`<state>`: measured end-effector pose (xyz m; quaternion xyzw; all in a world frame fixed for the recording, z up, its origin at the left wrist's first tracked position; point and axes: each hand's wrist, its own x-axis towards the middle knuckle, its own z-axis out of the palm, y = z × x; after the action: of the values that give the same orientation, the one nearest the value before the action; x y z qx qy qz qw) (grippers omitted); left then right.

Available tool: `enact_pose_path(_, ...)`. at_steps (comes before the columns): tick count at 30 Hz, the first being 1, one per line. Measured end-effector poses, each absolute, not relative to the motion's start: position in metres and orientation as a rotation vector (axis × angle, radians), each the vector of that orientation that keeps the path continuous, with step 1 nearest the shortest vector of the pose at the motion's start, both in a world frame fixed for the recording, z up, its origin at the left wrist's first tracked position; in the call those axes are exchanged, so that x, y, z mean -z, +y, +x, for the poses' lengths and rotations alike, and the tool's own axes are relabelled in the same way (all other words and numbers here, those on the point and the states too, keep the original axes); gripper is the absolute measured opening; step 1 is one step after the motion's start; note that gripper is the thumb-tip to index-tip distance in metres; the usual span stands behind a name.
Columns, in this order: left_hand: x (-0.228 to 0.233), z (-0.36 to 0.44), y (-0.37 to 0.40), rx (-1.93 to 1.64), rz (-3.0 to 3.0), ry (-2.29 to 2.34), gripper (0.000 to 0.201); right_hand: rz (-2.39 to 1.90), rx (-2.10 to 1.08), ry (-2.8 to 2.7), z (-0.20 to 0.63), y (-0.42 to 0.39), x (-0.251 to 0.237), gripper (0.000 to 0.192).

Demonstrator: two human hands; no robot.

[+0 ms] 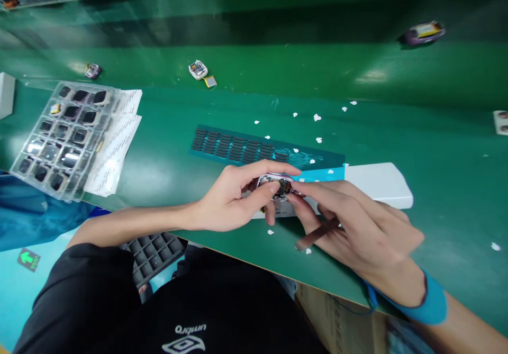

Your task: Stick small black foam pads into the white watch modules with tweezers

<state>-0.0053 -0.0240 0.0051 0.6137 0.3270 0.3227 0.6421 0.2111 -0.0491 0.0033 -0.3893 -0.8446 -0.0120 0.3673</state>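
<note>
My left hand (234,198) grips a small open smartwatch case (282,189), its thumb resting on the exposed circuit board inside. At the case's right edge, the thumb and forefinger of my right hand (349,219) pinch close together; whether a small part lies between them is hidden. Held in the curled fingers of that same hand is a flat metal tool, like tweezers or a pry blade (317,235), pointing down and left. Beneath both hands lies a white block (379,184) with a blue strip. Behind the case is a teal sheet (238,146) bearing rows of dark adhesive strips.
On the left, a clear plastic tray (59,139) of watch cases overlaps printed papers (115,153). An opened watch with its battery (210,81) sits behind; another (424,34) is far right. White scraps (316,117) dot the green bench. A blue wrist strap (426,301) trails a cord.
</note>
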Motion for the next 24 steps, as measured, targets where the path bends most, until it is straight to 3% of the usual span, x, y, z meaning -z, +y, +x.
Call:
enact_pose_path(8,-0.003,-0.002,-0.031,-0.723,1.623,0.864,0.031,-0.98,0.037,-2.23,0.207,-0.043,0.004,0.008)
enact_pose_path(12,0.0,-0.001,-0.034,-0.738,1.715,0.885,0.032,-0.958,0.05,-2.258,0.207,-0.045,0.008,0.013)
enact_pose_path(18,0.003,0.002,-0.028,-0.719,1.543,0.86,0.026,-0.957,-0.025,-2.235,0.208,-0.04,0.009,0.003)
enact_pose_path(21,0.003,0.002,-0.023,-0.777,1.524,0.915,0.019,-0.949,-0.031,-2.246,0.211,-0.035,0.005,0.004)
enact_pose_path(24,0.001,0.0,-0.021,-0.873,1.655,0.934,0.014,-0.944,-0.009,-2.243,0.215,-0.034,0.001,0.017)
